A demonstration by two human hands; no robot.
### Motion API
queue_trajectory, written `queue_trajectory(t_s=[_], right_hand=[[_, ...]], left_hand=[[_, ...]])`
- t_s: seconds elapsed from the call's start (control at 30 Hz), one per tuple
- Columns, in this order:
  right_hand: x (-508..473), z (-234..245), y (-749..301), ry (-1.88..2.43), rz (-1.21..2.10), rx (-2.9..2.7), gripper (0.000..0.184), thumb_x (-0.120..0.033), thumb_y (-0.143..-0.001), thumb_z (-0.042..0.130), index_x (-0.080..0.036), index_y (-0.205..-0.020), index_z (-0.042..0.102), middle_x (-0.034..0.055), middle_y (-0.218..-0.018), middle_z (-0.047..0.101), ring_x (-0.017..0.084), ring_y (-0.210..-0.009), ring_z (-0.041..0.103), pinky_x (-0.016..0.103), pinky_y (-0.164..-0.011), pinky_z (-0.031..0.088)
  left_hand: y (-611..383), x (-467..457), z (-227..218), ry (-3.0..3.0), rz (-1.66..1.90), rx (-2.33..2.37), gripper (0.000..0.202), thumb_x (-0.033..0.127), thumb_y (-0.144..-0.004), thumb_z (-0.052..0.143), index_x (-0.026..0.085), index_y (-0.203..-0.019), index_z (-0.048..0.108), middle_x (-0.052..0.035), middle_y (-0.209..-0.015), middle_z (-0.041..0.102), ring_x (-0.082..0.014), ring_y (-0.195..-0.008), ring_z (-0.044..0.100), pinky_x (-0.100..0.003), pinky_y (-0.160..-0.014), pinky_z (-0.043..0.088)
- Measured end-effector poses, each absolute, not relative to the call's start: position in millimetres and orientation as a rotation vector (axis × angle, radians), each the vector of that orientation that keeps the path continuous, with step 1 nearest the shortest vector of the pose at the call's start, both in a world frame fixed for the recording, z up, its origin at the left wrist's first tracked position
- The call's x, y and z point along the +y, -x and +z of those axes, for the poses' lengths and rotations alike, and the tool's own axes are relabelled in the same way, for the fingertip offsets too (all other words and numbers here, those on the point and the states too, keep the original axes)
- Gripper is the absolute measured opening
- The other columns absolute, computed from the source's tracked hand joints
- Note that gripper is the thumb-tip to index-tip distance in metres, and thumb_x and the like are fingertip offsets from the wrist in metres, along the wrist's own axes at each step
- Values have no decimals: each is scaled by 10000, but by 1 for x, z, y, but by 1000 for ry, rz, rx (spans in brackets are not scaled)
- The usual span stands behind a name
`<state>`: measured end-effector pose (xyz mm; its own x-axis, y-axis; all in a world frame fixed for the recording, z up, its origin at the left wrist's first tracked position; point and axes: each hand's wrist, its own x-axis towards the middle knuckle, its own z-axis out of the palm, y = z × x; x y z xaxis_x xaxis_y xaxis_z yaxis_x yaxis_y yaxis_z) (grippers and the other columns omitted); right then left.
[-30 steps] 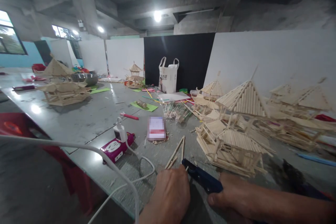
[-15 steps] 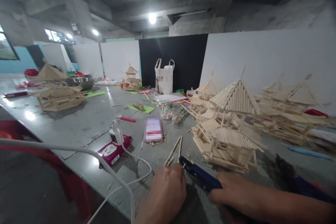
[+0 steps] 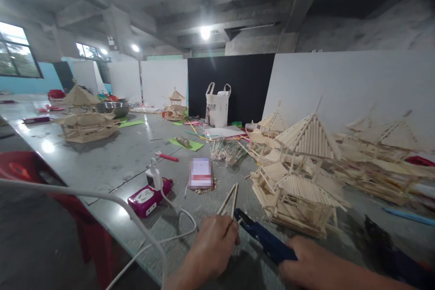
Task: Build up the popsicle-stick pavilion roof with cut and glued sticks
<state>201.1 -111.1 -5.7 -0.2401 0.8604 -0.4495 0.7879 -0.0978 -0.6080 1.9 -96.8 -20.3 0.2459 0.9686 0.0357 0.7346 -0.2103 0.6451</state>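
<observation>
A white cable [image 3: 102,196] arcs across the lower left, past the table [image 3: 102,163] edge. At lower centre, my left hand [image 3: 215,244] pinches the near ends of 2 thin wooden sticks [image 3: 228,199], whose long axis runs away from me. The blue cutter [image 3: 263,237] tip sits just right of them, its handle clenched in my right hand [image 3: 306,260]. The stick pavilion [image 3: 299,186] stands near on the right, and there is open room ahead.

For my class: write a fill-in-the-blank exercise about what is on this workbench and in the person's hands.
The left hand pinches thin sticks; the right hand grips a ____ tool.
The tote bag stands before a ____ panel.
The charger plugged into the purple power strip is ____.
Missing words: blue, black, white.
</observation>
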Motion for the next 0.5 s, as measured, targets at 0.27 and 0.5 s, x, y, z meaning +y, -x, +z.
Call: queue_trajectory(t_s=[0.27,0.5], right_hand=[[-109,-1,-188,1962,1098,-2153,149,-174,-699,432,-199,-559,388,-48,-493,365,90,-443,350,206,-402,239],[-97,-15,-192,1784,1348,-2158,169,-157,-648,436,-201,-496,377,-66,-395,357,72,-336,341,179,-325,230]], left_hand=[[-6,-96,-27,-2175,483,1666,395,236,-883,299,167,-742,661,-62,-733,696,-173,-735,631,-263,-639,391],[-16,-95,-38,-2327,287,1875,359,168,-856,297,149,-823,653,-160,-794,706,-271,-734,678,-315,-573,429]])
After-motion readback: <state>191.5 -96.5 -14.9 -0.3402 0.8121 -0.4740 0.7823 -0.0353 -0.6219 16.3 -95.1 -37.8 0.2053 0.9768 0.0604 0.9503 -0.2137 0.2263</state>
